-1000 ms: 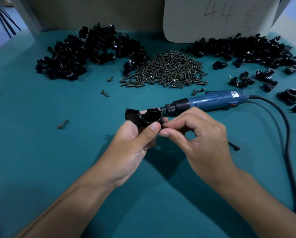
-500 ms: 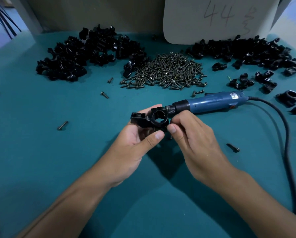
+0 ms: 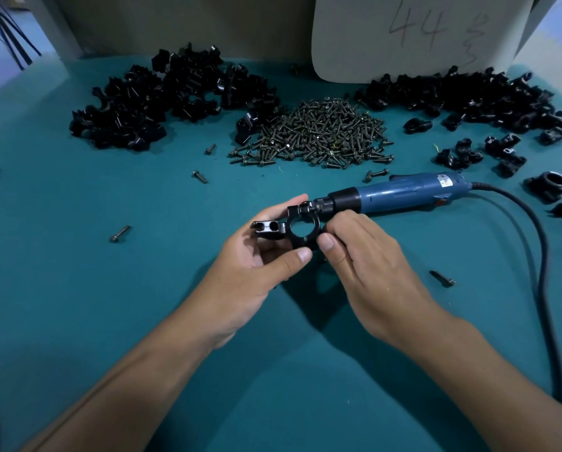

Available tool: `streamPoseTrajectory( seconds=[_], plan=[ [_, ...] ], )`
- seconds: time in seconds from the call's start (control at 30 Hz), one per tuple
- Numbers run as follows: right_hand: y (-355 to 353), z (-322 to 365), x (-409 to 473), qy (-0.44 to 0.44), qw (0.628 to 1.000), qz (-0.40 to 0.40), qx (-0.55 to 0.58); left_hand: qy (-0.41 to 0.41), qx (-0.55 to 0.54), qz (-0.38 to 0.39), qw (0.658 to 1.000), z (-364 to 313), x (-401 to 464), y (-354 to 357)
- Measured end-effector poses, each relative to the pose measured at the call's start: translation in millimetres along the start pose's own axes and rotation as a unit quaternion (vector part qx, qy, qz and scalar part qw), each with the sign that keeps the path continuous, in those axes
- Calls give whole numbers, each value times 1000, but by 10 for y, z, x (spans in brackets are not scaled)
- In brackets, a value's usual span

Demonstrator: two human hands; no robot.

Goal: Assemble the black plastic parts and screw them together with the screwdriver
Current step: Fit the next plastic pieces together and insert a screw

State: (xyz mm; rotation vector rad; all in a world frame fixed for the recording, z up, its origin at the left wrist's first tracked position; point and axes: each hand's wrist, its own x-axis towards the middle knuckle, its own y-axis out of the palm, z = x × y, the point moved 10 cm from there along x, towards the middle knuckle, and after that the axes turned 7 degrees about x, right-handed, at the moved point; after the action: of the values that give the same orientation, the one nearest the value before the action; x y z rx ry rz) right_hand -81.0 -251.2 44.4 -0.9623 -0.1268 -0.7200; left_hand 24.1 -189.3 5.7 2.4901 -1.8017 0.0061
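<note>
Between both hands sits the black clamp assembly (image 3: 288,230): left hand (image 3: 250,269) grips it from below, right hand (image 3: 364,256) pinches its ring; screwdriver (image 3: 387,195) lies just beyond.

your two bare forearms reach forward and meet at the black clamp assembly (image 3: 292,228). your left hand (image 3: 250,269) cups it from the left, thumb along its near edge. your right hand (image 3: 361,256) pinches its right side, fingers curled, knuckles up.
</note>
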Motion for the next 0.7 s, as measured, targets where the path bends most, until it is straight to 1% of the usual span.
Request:
streamPoseTrajectory(
  seconds=[0.17, 0.43, 0.57, 0.7],
  plan=[
    [9, -18, -8, 12, 1000, 2, 17, 4, -18, -10, 1000, -10, 14, -38],
    [-7, -57, 5, 27, 997, -7, 75, 4, -32, -31, 999, 33, 51, -114],
    [-50, -38, 11, 6, 999, -21, 48, 3, -33, -48, 998, 33, 52, -150],
    [-113, -18, 11, -1, 998, -42, 50, 4, -42, -44, 998, 11, 57, -137]
  ],
)
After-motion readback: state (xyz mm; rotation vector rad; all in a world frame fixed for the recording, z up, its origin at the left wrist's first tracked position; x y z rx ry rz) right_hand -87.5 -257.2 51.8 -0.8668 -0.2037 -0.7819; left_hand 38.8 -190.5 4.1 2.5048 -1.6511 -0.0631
